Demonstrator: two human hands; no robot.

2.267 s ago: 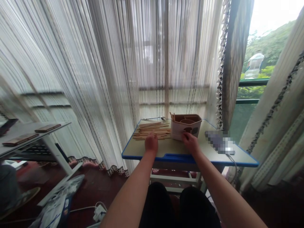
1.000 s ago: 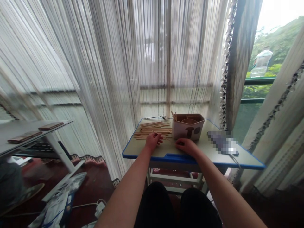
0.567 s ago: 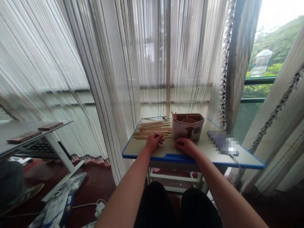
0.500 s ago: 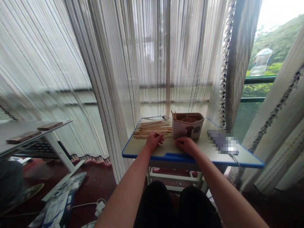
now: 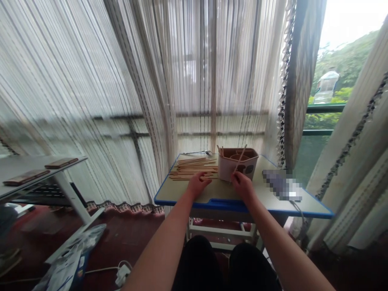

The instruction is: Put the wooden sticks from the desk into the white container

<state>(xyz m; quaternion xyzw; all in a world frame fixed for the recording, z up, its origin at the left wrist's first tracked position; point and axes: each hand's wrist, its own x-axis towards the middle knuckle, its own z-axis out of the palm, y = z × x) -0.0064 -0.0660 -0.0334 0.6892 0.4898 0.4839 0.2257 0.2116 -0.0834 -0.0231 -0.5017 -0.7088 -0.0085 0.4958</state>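
Your right hand (image 5: 242, 185), in the head view, pinches a single stick (image 5: 240, 158), slanted upward just by the pale container (image 5: 224, 167) with its brown interior, forearm reaching over the blue-edged desk (image 5: 172, 193). Your left hand (image 5: 199, 184), fingers curved and loosely parted, sits low beside the loose sticks (image 5: 197, 166) laid out left of the container.

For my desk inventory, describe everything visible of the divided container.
The container stands upright on the desk, right of the loose sticks. Its pale walls bear dark shapes; the brown, plastic-looking inside has compartments, one rounded. Sticks lean in its left corner. A stick in the right hand crosses its front; contact is unclear.
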